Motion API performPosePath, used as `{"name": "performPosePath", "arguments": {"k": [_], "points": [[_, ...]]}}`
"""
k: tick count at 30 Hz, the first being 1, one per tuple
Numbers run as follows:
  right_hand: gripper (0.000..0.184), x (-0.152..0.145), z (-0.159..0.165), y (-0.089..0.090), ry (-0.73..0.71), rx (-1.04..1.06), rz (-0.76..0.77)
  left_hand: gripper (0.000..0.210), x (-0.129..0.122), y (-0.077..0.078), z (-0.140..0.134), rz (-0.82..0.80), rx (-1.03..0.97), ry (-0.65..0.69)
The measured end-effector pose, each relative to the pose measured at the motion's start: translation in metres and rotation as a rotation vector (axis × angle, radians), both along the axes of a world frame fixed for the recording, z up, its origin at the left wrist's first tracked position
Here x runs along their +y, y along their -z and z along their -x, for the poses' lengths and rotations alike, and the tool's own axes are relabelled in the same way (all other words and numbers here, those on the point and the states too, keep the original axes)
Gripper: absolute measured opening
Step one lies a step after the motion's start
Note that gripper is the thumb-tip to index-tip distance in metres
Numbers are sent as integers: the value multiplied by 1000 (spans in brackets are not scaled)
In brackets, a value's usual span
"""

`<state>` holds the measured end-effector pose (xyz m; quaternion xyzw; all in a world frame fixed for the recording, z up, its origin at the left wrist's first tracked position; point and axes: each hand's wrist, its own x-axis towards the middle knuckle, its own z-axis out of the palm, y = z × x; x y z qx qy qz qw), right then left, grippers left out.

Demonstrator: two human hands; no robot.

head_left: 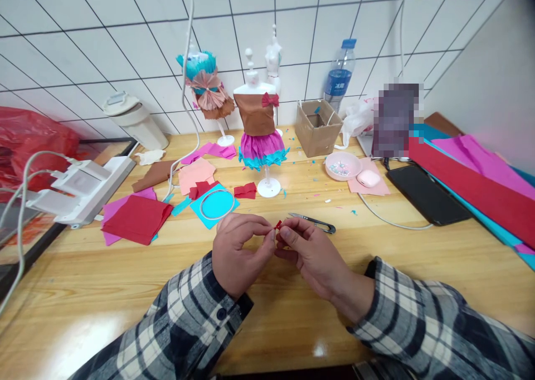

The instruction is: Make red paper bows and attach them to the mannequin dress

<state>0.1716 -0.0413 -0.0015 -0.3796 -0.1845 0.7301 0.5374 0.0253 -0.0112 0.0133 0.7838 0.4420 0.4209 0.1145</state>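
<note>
Head view: small red paper piece (278, 224) sits right at my fingertips, between both hands; my left hand (242, 252) and right hand (313, 254) both pinch it, thumb against finger, mostly covering it. Thread snips (320, 223) lie just beyond my right hand, partly blocked by it. Metal ring (200, 206) on turquoise paper square (215, 213), near my left. Farther back: dress form (258, 115) in brown top and magenta skirt, cardboard box (319, 132). Light wooden table (305, 330), white tiled wall (137, 51) behind.
</note>
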Motion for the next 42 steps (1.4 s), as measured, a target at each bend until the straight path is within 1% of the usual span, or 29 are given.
{"name": "performPosePath", "arguments": {"k": [4,9,15,20,26,31,42], "points": [[26,1,0,2,20,15,20,8,-1,0,0,-26,7,6],[29,2,-1,2,1,-13,37,8,-1,-2,0,-26,18,9],[25,1,-1,1,-6,-22,38,8,-2,-3,0,-46,34,14],[25,1,-1,0,14,-14,40,7,-2,-3,1,-49,31,21],[20,1,-2,1,-13,-41,3,7,-2,-2,2,-10,14,30],[25,0,-2,2,-29,-66,-2,8,-1,-2,1,-4,-8,-2],[25,0,-1,-1,29,-152,-3,7,-3,-3,1,-21,4,41]]}}
